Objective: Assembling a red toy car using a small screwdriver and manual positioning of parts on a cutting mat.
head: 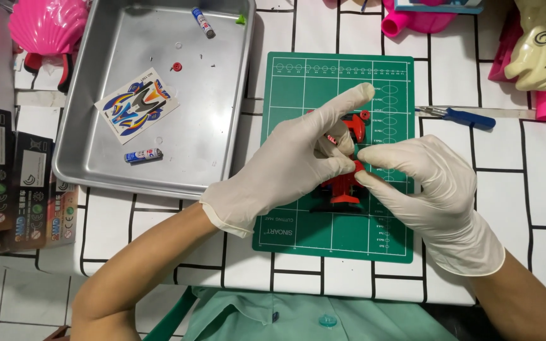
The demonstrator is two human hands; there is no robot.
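At the far left, dark flat boxes (pixel 7 183) lie stacked at the table edge, with a pink shell-shaped toy (pixel 45 25) above them. Next comes a metal tray (pixel 222 126) holding a sticker sheet (pixel 137 104), two small batteries (pixel 143 155) and a tiny red wheel part (pixel 176 66). The gloved left hand (pixel 285 167) reaches over a green cutting mat (pixel 298 240), its index finger stretched out and the thumb and other fingers pinched on a red toy car chassis (pixel 345 183) that sits at the mat's middle. The gloved right hand (pixel 431 189) meets it from the other side, thumb and forefinger gripping the chassis edge. Beyond the mat lies a blue-handled screwdriver (pixel 466 117), and a cream plastic toy (pixel 541 47) stands in the top right corner.
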